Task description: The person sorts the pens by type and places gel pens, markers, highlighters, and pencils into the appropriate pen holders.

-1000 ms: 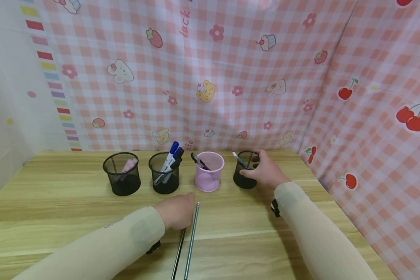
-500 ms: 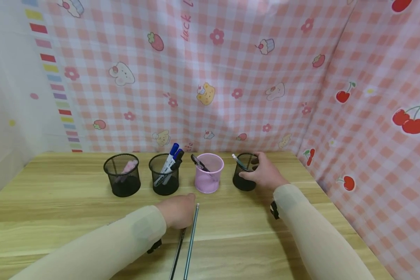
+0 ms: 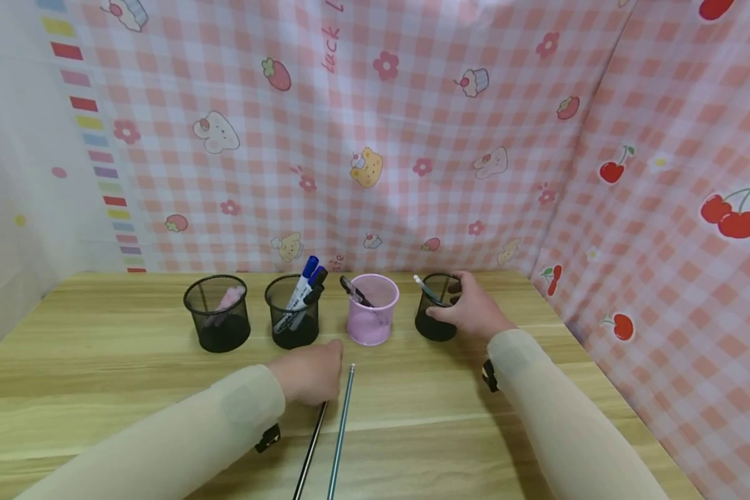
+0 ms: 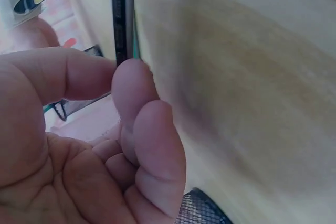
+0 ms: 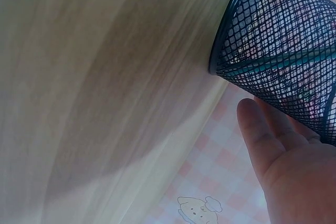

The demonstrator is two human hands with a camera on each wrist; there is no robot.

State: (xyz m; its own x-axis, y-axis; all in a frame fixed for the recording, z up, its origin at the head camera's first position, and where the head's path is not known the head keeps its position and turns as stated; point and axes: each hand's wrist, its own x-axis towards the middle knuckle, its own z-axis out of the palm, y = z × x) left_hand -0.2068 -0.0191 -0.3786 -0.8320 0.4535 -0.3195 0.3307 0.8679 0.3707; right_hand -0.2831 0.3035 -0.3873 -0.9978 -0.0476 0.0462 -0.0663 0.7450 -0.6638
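Note:
My left hand (image 3: 311, 373) pinches the end of a black pencil (image 3: 310, 451) between thumb and fingertips; in the left wrist view the pencil (image 4: 121, 17) stretches away from the fingertips. Just right of it a teal pencil (image 3: 342, 430) lies on the wooden table (image 3: 425, 423). At the right of a row of cups, my right hand (image 3: 475, 310) grips a black mesh pen holder (image 3: 435, 323), thumb in front and fingers at its far side. A pencil with a white end (image 3: 426, 288) leans inside that holder, which the right wrist view shows as black mesh (image 5: 283, 51).
A pink pen holder (image 3: 370, 326) with a black pen stands left of the gripped one. Further left are a black mesh holder (image 3: 295, 333) with several markers and another mesh holder (image 3: 223, 333) with pink items. Checked cloth (image 3: 375, 125) hangs behind and at the right.
My left hand has shifted slightly left, drawing the black pencil's near-hand end away from the teal pencil. My right hand stays on the mesh holder. The head view has tilted a little.

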